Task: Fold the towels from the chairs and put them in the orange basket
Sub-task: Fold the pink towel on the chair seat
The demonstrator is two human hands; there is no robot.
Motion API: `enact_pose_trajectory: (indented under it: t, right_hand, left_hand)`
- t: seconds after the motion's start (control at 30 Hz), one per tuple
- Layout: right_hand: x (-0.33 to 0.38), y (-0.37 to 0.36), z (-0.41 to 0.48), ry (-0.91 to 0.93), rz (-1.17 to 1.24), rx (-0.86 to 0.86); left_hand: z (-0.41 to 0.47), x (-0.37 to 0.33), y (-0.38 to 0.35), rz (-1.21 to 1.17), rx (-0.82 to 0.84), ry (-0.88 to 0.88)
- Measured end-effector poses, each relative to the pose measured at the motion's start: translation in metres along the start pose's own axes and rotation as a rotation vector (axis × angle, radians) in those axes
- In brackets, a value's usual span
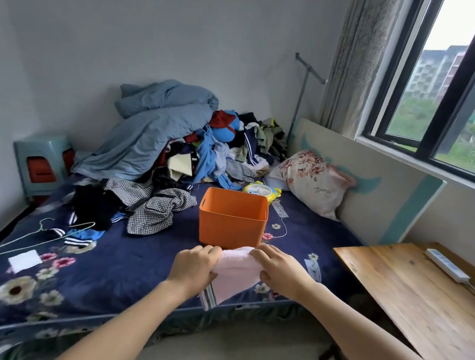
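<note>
Basket (232, 219) on bed (125, 267) — behind towel (236, 274).

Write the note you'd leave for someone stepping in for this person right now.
Left hand grips the pink towel on its left side; right hand grips its right side.
The towel hangs between them over the near edge of the bed, just in front of the orange basket.
No towel shows in the basket, though its bottom is hidden.
To do: finish folding, put it in.

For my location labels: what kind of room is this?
Probably a home bedroom: a bed under a dark blue flowered cover, a flowered pink pillow against its headboard, and a heap of loose clothes on it. The left hand and right hand grip a pink towel.
</note>
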State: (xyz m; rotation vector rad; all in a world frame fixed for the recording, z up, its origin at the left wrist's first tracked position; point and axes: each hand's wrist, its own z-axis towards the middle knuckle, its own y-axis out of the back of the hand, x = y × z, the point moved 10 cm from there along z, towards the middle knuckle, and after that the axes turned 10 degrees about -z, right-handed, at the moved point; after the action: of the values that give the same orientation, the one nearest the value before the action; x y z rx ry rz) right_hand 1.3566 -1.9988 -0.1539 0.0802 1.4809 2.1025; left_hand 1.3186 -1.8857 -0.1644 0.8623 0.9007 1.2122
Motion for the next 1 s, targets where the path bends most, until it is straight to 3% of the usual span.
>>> enact_pose_trajectory:
  t: [0.23,0.33,0.53,0.83,1.0]
  right_hand:
    - [-0.022,-0.022,0.031,0.027,0.035,-0.017]
    - [-0.046,-0.024,0.058,0.059,-0.019,-0.126]
    - [-0.104,-0.054,0.114,0.082,-0.006,-0.177]
    - [-0.143,-0.144,0.161,0.107,0.152,-0.068]
    - [-0.154,-0.206,0.197,0.121,0.205,0.003]
  left_hand:
    - [0.030,0.025,-0.019,0.018,0.030,0.018]
    - [0.063,0.039,-0.014,0.084,-0.015,0.034]
    - [0.131,0.072,-0.026,0.093,-0.072,0.116]
    - [0.179,0.120,-0.080,0.016,-0.004,0.243]
    - [0.207,0.166,-0.131,0.086,0.172,0.250]
